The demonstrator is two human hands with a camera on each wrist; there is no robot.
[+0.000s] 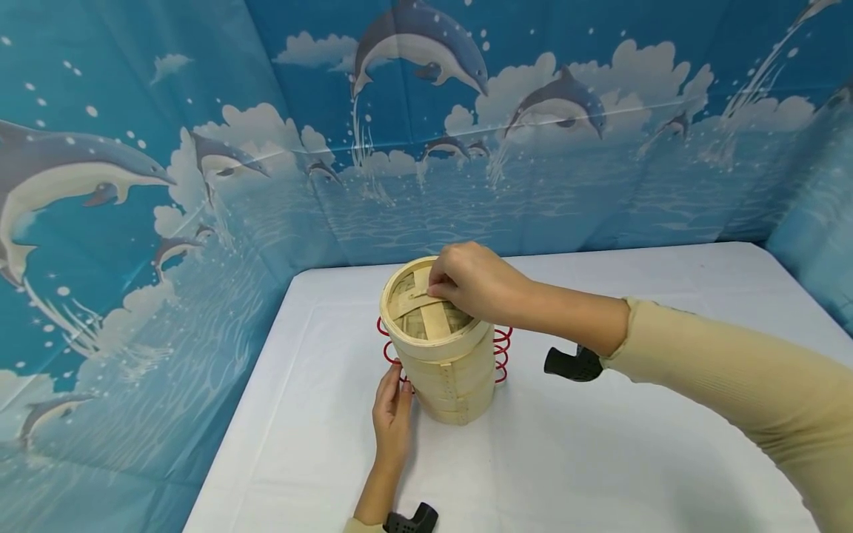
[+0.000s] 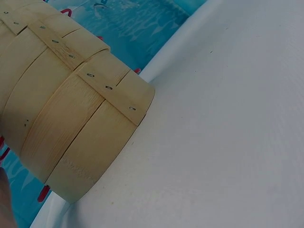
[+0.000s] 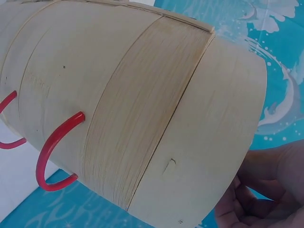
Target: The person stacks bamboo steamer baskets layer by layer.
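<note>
A stack of round bamboo steamers (image 1: pixel 456 381) stands upright, topped by a woven bamboo lid (image 1: pixel 435 328) with crossed strips. Red loop handles (image 1: pixel 503 354) stick out from both sides of the stack; one red handle (image 3: pixel 45 159) shows large in the right wrist view. My right hand (image 1: pixel 478 283) reaches over the lid and pinches its raised strip between thumb and fingers. Low on the stack's left side, my left hand (image 1: pixel 392 422) rests with fairly straight fingers right by the lower red handles. Stapled seams run down the steamer wall (image 2: pixel 90 128) in the left wrist view.
A white cloth covers the table (image 1: pixel 600 459) under the stack. Behind and to the left hangs a blue curtain (image 1: pixel 266 207) printed with dolphins. Black devices are strapped at the right wrist (image 1: pixel 574 364) and the left wrist (image 1: pixel 412 520).
</note>
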